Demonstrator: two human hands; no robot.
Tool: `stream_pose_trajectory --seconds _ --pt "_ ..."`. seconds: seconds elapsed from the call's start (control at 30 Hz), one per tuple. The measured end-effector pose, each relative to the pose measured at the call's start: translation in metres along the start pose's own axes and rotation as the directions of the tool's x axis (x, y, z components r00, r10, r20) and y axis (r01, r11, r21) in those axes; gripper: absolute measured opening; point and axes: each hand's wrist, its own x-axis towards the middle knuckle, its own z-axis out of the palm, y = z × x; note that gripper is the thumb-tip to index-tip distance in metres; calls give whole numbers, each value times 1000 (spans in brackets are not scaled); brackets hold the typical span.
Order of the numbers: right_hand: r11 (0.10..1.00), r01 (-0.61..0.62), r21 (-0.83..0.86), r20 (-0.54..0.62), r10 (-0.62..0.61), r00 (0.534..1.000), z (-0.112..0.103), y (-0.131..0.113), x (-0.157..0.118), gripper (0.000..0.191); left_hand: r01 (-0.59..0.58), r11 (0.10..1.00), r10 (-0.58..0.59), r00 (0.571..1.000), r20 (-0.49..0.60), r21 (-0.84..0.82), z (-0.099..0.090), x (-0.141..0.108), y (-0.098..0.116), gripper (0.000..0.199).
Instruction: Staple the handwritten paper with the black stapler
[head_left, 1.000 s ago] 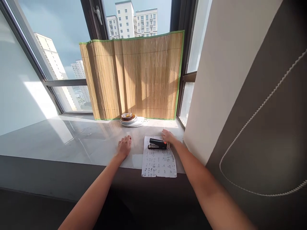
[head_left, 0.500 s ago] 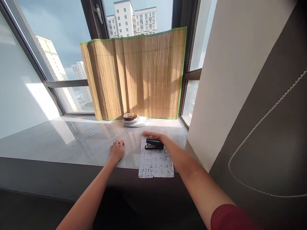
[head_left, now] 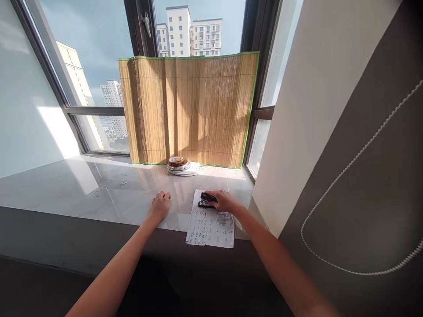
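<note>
A black stapler (head_left: 206,197) lies across the upper part of a white sheet of paper (head_left: 206,231) covered in handwriting. From the right, my right hand (head_left: 225,201) is closed around the stapler's right end, and its fingers hide that end. My left hand (head_left: 161,205) rests on the pale window ledge (head_left: 132,207), left of the paper, with its fingers curled in and nothing visible in them. The paper's lower end hangs past the ledge's front edge.
A stack of small plates (head_left: 180,166) stands at the back of the ledge. Behind it, a bamboo mat (head_left: 194,110) with green edging leans against the window. A beaded cord (head_left: 337,176) hangs in a loop at the right, beside the wall.
My right hand has come back from beyond the stapler and closed on its right end. My left hand stays on the ledge. The view has shifted slightly.
</note>
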Motion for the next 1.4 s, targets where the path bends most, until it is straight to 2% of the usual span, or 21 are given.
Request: stream_pose_trajectory --seconds 0.1,0.17,0.27,0.37,0.43,0.5,0.57,0.67,0.8,1.0,1.13,1.23,1.33,1.4 --pt "998 -67 -4 -64 66 996 -11 4 -13 55 -86 985 84 996 -17 -151 -3 2 16 36" --pt "992 -130 6 -165 129 978 -23 7 -23 53 -179 936 175 984 -40 -303 -3 4 41 39" --pt "958 -275 -86 -329 233 915 -42 8 -45 53 -388 800 397 914 -82 -458 -2 4 97 30" --pt "868 -405 -287 -429 261 865 -49 5 -73 51 -453 746 504 863 -30 -489 -3 -3 156 32" --pt "808 -453 -378 -462 259 848 -45 2 -93 51 -523 691 599 801 -10 -499 -1 -12 184 45" --pt "777 -469 -420 -461 262 848 -39 -1 -112 53 -560 672 641 768 2 -484 6 -22 199 54" --pt "770 -463 -439 -436 268 859 -34 -4 -128 56 -544 707 631 774 54 -453 16 -31 202 60" --pt "772 -456 -443 -420 271 866 -33 -8 -146 58 -502 751 601 788 132 -429 29 -39 194 64" --pt "767 -433 -474 -395 254 883 -38 -14 -158 61 -481 766 579 805 133 -427 32 -37 186 57" --pt "813 -409 -415 -386 250 888 -39 -18 -160 57 -503 756 598 791 129 -419 25 -27 187 49" --pt "772 -442 -456 -394 270 878 -38 -20 -160 64 -493 754 597 791 138 -434 29 -27 179 49" --pt "758 -460 -462 -386 296 874 -38 -23 -157 68 -455 779 565 807 169 -432 31 -25 172 52" --pt "798 -411 -442 -316 290 903 -40 -25 -151 68 -433 805 536 824 184 -406 29 -24 170 49" --pt "838 -372 -400 -278 276 920 -39 -25 -147 66 -464 796 556 814 166 -387 24 -25 171 47"
